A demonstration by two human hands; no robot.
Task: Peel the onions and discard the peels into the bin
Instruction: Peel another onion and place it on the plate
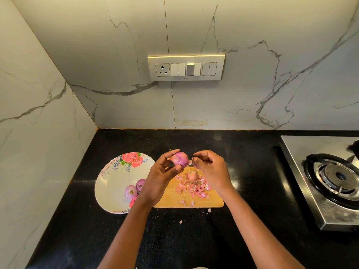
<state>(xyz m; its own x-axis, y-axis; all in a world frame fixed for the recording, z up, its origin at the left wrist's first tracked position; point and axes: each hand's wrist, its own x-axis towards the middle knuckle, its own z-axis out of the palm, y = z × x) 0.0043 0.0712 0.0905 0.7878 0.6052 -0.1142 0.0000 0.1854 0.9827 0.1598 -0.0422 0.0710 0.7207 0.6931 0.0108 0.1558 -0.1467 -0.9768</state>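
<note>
Now the left hand [163,171] has the small purple-red onion [180,159] cradled up off the counter, fingers and thumb curled round it, held above the far edge of the pale wooden chopping board [211,199]. The right hand [210,167] sits just beside it, fingertips pinched together on something thin at the onion's side. It looks like a strip of skin, though a small blade is possible; the view is too fine to say.

Below them, a second, duller pink onion [193,175] rests on the board among a scatter of pink papery peels [194,188], and two more purple onions [136,188] wait on the white floral plate [112,183] to the left.

The risks, as I judge them: that onion is held only lightly, so a hard tug on the skin could pop it loose and send it rolling across the black granite counter [252,167]. Dry flakes are already off the board, one or two on the counter in front, and any brisk move would spread more. The steel gas stove [320,181] stands well to the right, so stray peel reaching the burner seems unlikely. No bin shows anywhere in view, so carrying the peels off could mean more spillage.
</note>
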